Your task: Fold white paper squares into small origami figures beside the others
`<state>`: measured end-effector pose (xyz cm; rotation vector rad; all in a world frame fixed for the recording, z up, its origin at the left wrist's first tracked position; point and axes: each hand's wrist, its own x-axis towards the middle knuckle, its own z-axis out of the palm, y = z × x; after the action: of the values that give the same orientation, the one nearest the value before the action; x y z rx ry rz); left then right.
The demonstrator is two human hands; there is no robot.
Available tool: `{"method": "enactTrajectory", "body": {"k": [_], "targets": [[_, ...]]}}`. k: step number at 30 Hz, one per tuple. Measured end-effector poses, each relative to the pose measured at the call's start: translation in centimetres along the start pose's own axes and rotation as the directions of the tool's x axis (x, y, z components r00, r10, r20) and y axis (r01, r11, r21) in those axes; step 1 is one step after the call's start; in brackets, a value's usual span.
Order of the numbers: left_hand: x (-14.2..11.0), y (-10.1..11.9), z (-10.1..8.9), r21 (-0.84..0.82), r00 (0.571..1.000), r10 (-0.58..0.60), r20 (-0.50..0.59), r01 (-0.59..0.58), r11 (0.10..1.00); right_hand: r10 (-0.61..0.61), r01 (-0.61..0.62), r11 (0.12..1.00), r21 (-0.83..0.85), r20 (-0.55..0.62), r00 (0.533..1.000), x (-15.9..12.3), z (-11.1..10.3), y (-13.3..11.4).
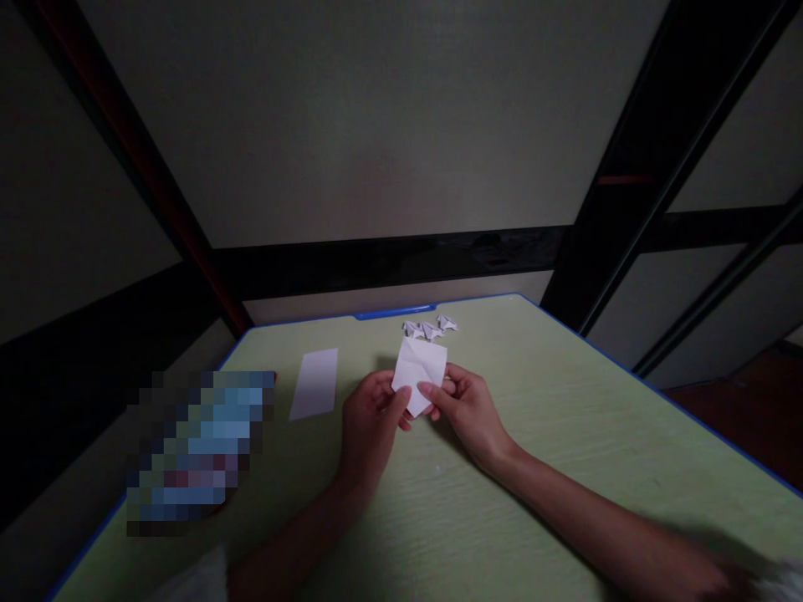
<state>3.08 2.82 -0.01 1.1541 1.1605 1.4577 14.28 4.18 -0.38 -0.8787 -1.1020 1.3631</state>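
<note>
A small white sheet of paper [421, 366] with crease lines is held up between both hands, above the table. Its lower end is folded to a point. My left hand [375, 410] grips the lower left edge, thumb on top and fingers curled behind. From the other side my right hand [467, 407] pinches the lower right edge in the same way, its thumb close to the left one. Just beyond the paper lie several small folded paper figures [429, 330] in a row. The fingertips behind the paper are partly hidden.
A plain white paper strip [315, 385] lies left of my hands on the light green table [565, 401], which has a blue rim. Farther left is a blurred-out rectangular object [207, 451]. Behind the table's far edge stands a panelled wall [389, 125].
</note>
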Motion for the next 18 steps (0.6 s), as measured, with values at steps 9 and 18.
{"method": "enactTrajectory", "body": {"k": [9, 18], "targets": [[0.23, -0.29, -0.34, -0.037, 0.997, -0.02, -0.077, 0.017, 0.999, 0.114, -0.115, 0.975, 0.192, 0.02, 0.993, -0.05, -0.09, 0.11], [-0.51, 0.14, 0.22, 0.055, 0.998, 0.008, 0.055, -0.011, 0.998, 0.035, -0.033, 0.992, 0.124, -0.014, 0.999, -0.4, 0.09, 0.32]]}}
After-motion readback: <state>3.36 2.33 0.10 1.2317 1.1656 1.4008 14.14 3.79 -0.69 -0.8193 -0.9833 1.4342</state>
